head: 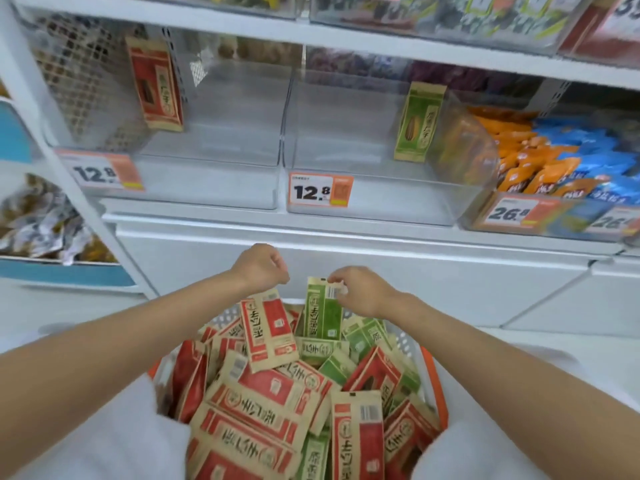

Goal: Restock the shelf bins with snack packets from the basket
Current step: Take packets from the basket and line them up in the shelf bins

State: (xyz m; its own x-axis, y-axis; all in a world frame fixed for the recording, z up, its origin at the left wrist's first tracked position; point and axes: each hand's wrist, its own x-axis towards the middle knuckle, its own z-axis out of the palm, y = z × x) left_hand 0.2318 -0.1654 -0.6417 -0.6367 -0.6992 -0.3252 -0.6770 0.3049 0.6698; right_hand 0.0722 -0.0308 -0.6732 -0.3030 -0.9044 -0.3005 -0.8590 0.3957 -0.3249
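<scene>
A white basket [407, 344] with orange handles holds several red and green snack packets. My left hand [260, 268] pinches the top of a red packet [268, 329] lifted above the pile. A green packet [322, 311] hangs from my right hand [360, 289], which pinches its upper edge. On the shelf ahead stand two clear bins. The left bin [214, 181] has a red sample packet [154, 83] on its wall. A green sample packet [417, 121] marks the right bin [374, 195]. Both bins look bare inside.
Price tags reading 12.8 [320, 191] sit on the bin fronts. A bin of orange and blue packets [554, 157] stands to the right. More stocked bins line the upper shelf [346, 39]. A white cabinet [346, 268] sits below. Another rack with wrapped snacks [41, 220] is at the left.
</scene>
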